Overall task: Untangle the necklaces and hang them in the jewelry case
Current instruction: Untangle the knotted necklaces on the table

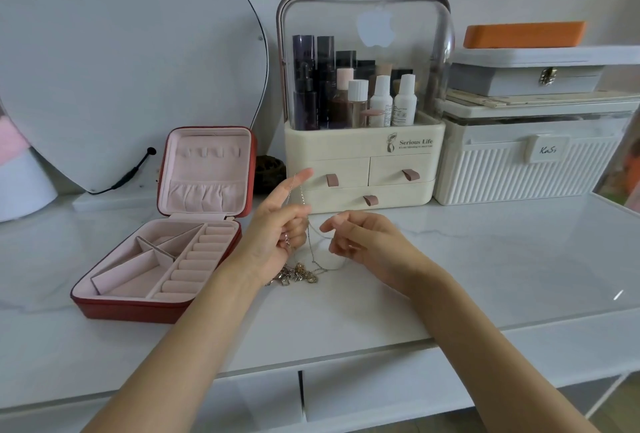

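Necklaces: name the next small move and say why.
Probably draw the right hand away to pull its strand free: the left hand holds chains up, while the necklaces are bunched on the table; the jewelry case is open.
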